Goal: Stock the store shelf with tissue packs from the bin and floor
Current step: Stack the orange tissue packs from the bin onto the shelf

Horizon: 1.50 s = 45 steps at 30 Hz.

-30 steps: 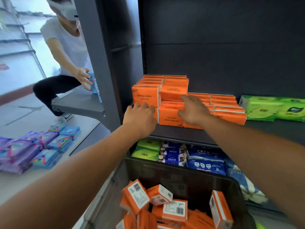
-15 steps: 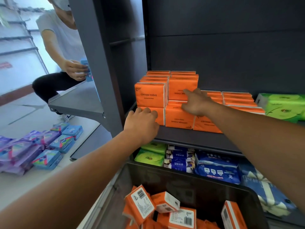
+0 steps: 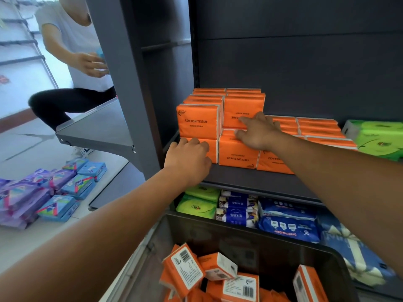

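Here, mid-frame, stacked orange tissue packs sit on the dark shelf. The left hand has its fingers together against the front of the lowest left pack; I cannot tell whether it grips it. The right hand lies wide, fingers spread flat across two packs of the middle stack. At the bottom of the frame, more orange packs lie jumbled in the black bin. Blue and purple packs lie on the floor at the left.
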{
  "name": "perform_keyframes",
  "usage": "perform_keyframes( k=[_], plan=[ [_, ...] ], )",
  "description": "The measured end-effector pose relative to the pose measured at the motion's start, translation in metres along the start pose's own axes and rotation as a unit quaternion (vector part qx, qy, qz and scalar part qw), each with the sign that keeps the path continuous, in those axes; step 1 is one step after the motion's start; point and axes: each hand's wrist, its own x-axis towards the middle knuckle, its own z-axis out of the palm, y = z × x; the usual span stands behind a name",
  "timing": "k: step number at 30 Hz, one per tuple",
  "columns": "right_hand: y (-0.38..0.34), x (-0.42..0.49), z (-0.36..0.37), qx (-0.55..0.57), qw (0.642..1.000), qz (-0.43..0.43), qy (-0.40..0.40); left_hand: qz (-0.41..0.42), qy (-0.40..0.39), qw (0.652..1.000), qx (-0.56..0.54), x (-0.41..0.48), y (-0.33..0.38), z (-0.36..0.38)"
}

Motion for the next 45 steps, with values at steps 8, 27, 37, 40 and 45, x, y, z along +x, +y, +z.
perform_keyframes(
  k=[8,27,37,40,45],
  plan=[
    [0.014,-0.061,-0.016,-0.058,0.998,-0.011,-0.018,-0.011,-0.021,1.000,0.008,-0.020,0.014,-0.023],
    [0.053,-0.238,0.039,-0.061,0.989,0.012,-0.133,-0.017,-0.118,0.993,0.024,-0.132,0.067,0.005],
    [0.075,-0.259,0.130,-0.040,0.977,0.040,-0.206,-0.012,-0.227,0.966,0.121,-0.177,0.041,0.123],
    [0.082,-0.256,0.152,-0.029,0.975,0.046,-0.213,-0.020,-0.252,0.959,0.124,-0.189,0.031,0.162],
    [0.093,-0.252,0.186,-0.002,0.975,0.045,-0.217,-0.015,-0.288,0.947,0.142,-0.199,0.032,0.213]
  ],
)
